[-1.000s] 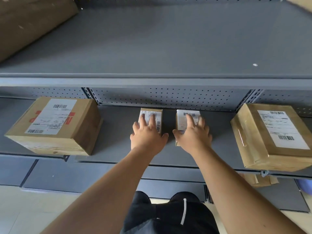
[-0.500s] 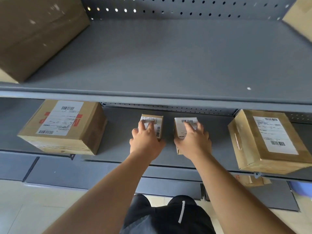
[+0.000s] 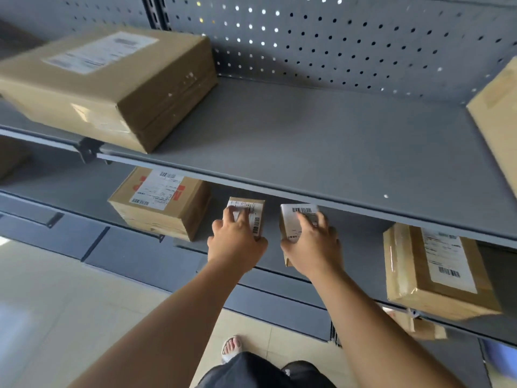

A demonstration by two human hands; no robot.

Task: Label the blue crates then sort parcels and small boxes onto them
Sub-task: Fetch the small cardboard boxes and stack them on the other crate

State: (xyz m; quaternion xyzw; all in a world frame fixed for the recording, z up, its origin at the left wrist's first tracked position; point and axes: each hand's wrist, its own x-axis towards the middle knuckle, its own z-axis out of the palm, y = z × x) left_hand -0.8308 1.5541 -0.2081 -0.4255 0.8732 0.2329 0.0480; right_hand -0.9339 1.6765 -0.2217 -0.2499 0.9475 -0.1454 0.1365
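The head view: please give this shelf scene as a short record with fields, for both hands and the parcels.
left hand: grips small brown cardboard box with white label
right hand: grips second small white-labelled cardboard box
shelf of both: middle grey metal shelf
left neighbour: brown carton with red marks
right neighbour: taped brown parcel
upper grey shelf: large brown carton at left
blue crates: not clearly in view

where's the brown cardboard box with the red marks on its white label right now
In the head view, the brown cardboard box with red marks on its white label sits on the lower grey metal shelf, left of the small box under the left hand.
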